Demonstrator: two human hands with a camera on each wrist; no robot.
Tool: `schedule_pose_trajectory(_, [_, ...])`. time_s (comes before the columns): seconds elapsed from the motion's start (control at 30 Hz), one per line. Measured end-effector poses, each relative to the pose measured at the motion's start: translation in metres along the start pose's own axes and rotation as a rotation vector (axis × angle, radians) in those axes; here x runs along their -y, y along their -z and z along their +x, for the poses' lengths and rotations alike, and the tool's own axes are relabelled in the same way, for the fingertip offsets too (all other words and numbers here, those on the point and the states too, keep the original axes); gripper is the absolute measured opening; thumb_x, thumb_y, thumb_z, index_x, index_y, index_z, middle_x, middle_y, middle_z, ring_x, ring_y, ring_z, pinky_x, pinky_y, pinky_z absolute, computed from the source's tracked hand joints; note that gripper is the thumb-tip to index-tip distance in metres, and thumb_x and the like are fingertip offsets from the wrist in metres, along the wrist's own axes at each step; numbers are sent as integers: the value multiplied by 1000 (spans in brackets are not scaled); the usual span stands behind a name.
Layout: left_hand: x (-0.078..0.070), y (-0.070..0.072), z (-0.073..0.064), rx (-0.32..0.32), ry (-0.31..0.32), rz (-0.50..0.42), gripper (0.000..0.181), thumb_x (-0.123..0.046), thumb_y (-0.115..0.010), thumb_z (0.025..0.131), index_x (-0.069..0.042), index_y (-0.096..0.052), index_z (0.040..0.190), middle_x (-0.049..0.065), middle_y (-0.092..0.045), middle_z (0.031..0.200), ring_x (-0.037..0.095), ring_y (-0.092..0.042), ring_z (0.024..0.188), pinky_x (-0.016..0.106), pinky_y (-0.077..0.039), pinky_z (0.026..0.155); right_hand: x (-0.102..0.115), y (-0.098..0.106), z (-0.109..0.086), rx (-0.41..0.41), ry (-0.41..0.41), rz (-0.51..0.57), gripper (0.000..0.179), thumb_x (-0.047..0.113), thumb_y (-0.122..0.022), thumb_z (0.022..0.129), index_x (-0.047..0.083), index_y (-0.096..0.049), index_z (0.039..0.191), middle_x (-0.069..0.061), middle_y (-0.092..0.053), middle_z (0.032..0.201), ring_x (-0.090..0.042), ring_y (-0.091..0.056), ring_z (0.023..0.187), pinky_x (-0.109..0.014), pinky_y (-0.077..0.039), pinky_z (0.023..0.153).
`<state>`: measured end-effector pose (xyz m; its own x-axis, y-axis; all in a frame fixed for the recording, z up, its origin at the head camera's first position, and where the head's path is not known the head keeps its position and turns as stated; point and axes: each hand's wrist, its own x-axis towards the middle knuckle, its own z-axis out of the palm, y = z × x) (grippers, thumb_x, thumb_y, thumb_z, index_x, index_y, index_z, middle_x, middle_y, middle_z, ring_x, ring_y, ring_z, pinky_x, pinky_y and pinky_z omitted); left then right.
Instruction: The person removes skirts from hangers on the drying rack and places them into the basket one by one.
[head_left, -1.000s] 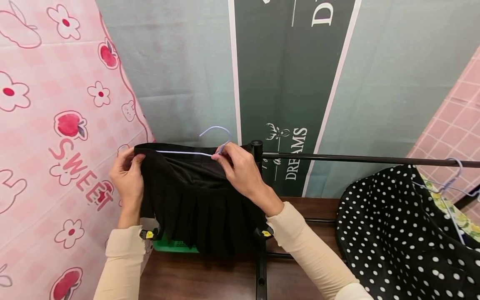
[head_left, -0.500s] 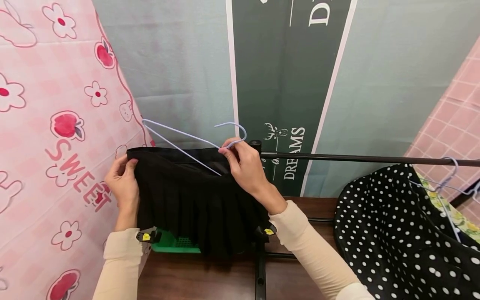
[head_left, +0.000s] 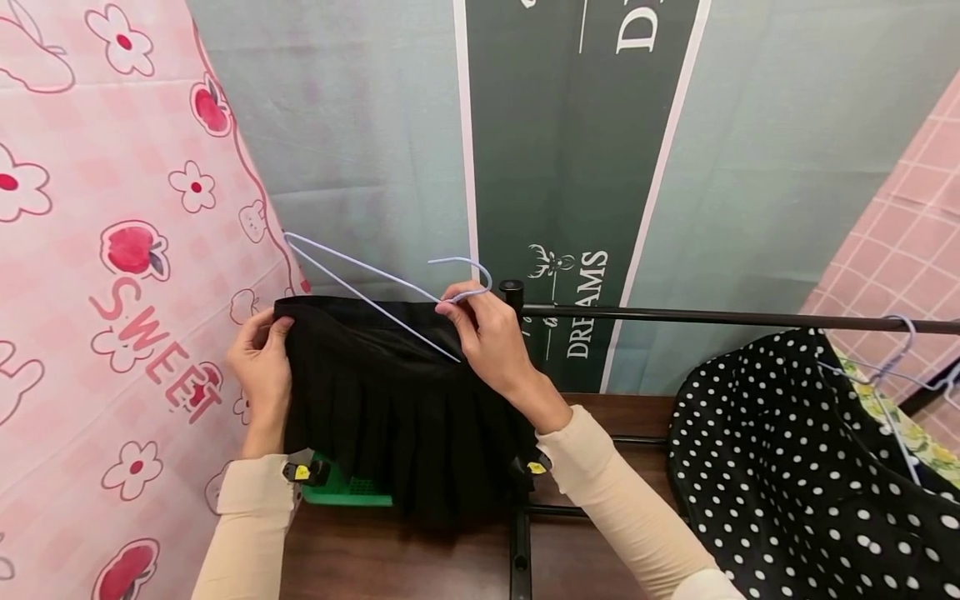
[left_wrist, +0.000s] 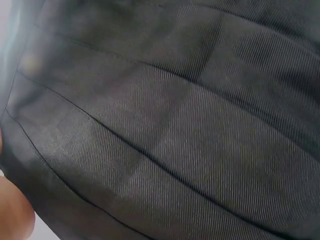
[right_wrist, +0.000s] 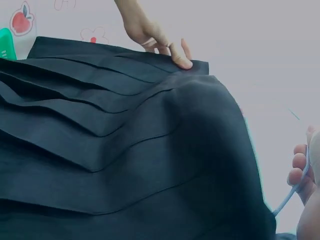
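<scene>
Swung hanger (head_left: pixel 360 265) up above left hand (head_left: pixel 258 358) — pinching its neck in right hand (head_left: pixel 491 337), likely soft, light skirt (head_left: pixel 420 425) in left, best by waistband (head_left: pixel 337 310).

Where the pale lavender wire hanger (head_left: pixel 363 266) shows only one nearly level arm at the waistband (head_left: pixel 315 307) of the black pleated fabric skirt (head_left: pixel 420 417) a second ago, we now see its left end out above the waistband, its two wires slanting up to the left. We find its hook (head_left: pixel 453 259) farther right than then, and slightly lower than half a second ago. Since that later view, the left hand (head_left: pixel 261 362) and the skirt corner it pinches have moved rightward.
</scene>
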<state>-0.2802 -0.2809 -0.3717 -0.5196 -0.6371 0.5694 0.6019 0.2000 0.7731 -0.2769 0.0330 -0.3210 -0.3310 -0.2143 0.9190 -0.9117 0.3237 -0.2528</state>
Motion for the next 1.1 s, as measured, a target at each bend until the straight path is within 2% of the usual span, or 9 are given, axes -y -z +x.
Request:
schedule_pose_trajectory(0.23, [3, -7, -7, 51, -5, 10, 22, -1, -82, 92, 13, -76, 109, -15, -73, 79, 2, -63, 72, 19, -48, 71, 2, -1, -3, 21, 4, 39, 10, 3, -73, 99, -1, -69, 107, -11, -71, 99, -19, -62, 81, -34, -54, 75])
schedule_pose_trajectory(0.43, [3, -12, -11, 91, -38, 14, 23, -4, -81, 94, 12, -76, 110, -15, -72, 85, 3, -63, 76, 19, -49, 73, 3, -2, -4, 27, 19, 46, 10, 2, -74, 98, -1, -69, 107, -11, -71, 99, -18, -61, 80, -33, -53, 74])
schedule_pose_trajectory(0.53, [4, -12, -13, 98, -42, 27, 23, -6, -81, 95, 10, -77, 111, -15, -72, 88, 4, -64, 78, 19, -50, 74, 4, -1, -4, 11, 25, 61, 11, 1, -75, 97, -1, -69, 106, -11, -71, 98, -18, -60, 79, -32, -53, 72])
schedule_pose_trajectory(0.73, [6, -12, -14, 113, -5, 56, 23, -4, -80, 95, 8, -77, 114, -17, -72, 87, 1, -64, 78, 17, -50, 75, 7, 3, -2, -56, 28, 91, 12, -2, -77, 94, 0, -70, 104, -10, -71, 93, -15, -59, 73, -28, -51, 67])
schedule_pose_trajectory(0.9, [0, -14, -21, 130, 8, 84, 22, 2, -79, 94, 12, -75, 113, -20, -70, 81, -2, -60, 72, 14, -48, 70, 12, 5, 1, -83, 48, 95, 9, 7, -74, 99, 0, -70, 103, -10, -71, 91, -14, -58, 71, -26, -49, 67])
schedule_pose_trajectory(1.1, [-16, -16, -31, 186, 7, 86, 20, 4, -77, 95, 15, -74, 111, -15, -71, 82, 1, -60, 71, 13, -46, 69, 17, 6, 1, -103, 75, 107, 27, 27, -65, 106, 0, -70, 103, -10, -71, 91, -14, -57, 71, -26, -49, 67])
